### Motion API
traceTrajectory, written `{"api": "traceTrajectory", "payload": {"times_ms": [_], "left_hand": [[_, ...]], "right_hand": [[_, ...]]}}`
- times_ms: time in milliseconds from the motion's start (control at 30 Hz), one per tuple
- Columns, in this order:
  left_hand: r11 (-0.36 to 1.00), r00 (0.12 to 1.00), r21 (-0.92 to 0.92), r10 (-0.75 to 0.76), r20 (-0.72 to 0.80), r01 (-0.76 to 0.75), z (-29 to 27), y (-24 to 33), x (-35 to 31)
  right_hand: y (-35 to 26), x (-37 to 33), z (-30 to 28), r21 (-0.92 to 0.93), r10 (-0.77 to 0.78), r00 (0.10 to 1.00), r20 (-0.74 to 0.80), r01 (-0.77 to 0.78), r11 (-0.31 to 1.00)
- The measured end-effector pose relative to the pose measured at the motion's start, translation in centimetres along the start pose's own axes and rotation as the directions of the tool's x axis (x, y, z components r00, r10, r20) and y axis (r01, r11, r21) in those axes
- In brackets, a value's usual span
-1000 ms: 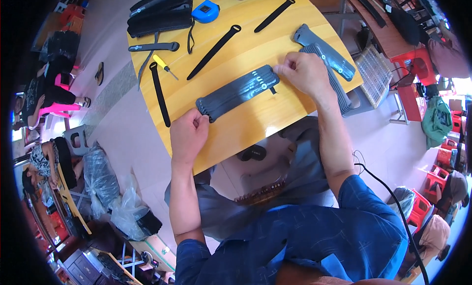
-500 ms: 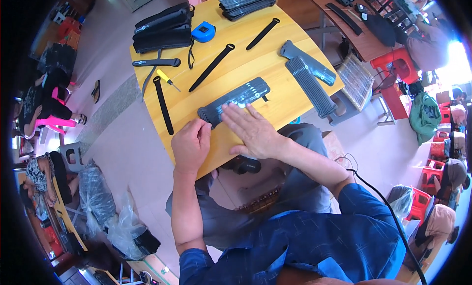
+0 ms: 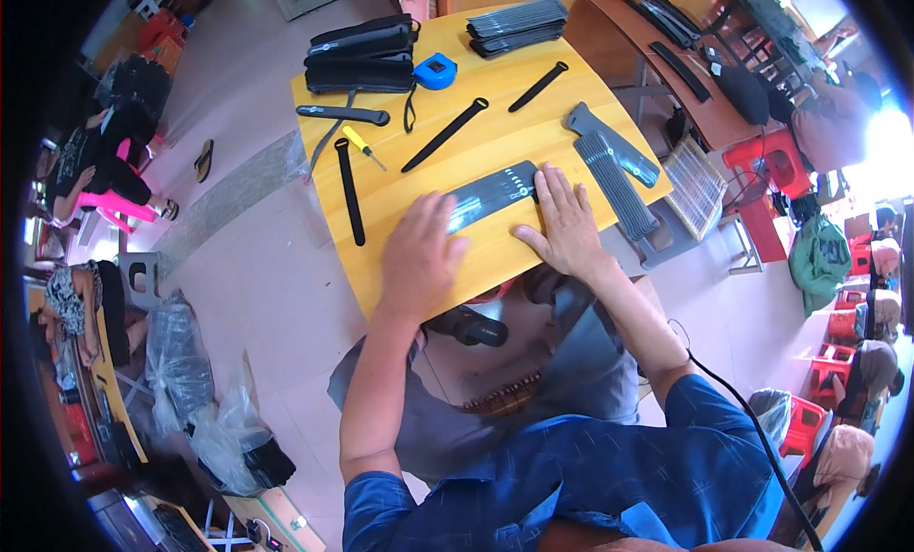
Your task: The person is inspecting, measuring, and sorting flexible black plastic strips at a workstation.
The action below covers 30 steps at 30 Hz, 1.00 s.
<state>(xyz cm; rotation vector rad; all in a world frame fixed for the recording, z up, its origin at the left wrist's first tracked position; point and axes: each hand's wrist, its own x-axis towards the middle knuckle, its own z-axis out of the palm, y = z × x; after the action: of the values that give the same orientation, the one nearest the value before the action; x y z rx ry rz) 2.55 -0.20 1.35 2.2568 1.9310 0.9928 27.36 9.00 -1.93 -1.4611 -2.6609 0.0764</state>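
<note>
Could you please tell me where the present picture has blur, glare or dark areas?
In the head view, the left hand is blurred, the right hand sharper; also in the head view, the strips show a pale sheen, a patch at far right is washed out white, and the corners are black.

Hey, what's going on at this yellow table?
A person in a blue shirt is handling a dark stack of flat straps on the yellow table. Their right hand lies, fingers extended, at the stack's right end; their left hand, blurred, is at the other end. Loose black straps, a yellow-handled screwdriver and a blue tape measure lie elsewhere on the tabletop.
</note>
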Motion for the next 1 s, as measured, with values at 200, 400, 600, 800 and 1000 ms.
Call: {"api": "traceTrajectory", "payload": {"times_ms": [200, 400, 600, 800, 1000], "left_hand": [[1.000, 0.923, 0.030, -0.007, 0.384, -0.005, 1.7, 0.7, -2.0], [0.990, 0.901, 0.099, -0.131, 0.413, 0.099, -0.3, 0.1, -4.1], [0.989, 0.932, 0.119, -0.121, 0.342, 0.085, -1.7, -1.4, -6.4], [0.993, 0.998, -0.096, -0.070, -0.001, 0.070, -3.2, -2.2, -4.8], [0.984, 0.987, -0.173, -0.066, -0.145, 0.040, -4.5, -2.7, -2.8]], "right_hand": [[-0.5, -0.2, 0.3, 0.036, -0.048, 0.999, -0.010, 0.048, 0.998], [-0.5, -0.2, -0.5, -0.033, -0.022, 0.999, 0.049, 0.023, 0.999], [-2.4, 2.0, -2.4, -0.164, 0.067, 0.991, 0.118, -0.047, 0.985], [-8.4, 11.2, -3.1, 0.178, -0.203, 0.937, -0.285, 0.260, 0.949], [-11.7, 16.1, 0.1, 0.206, -0.309, 0.919, -0.244, 0.360, 0.910]]}}
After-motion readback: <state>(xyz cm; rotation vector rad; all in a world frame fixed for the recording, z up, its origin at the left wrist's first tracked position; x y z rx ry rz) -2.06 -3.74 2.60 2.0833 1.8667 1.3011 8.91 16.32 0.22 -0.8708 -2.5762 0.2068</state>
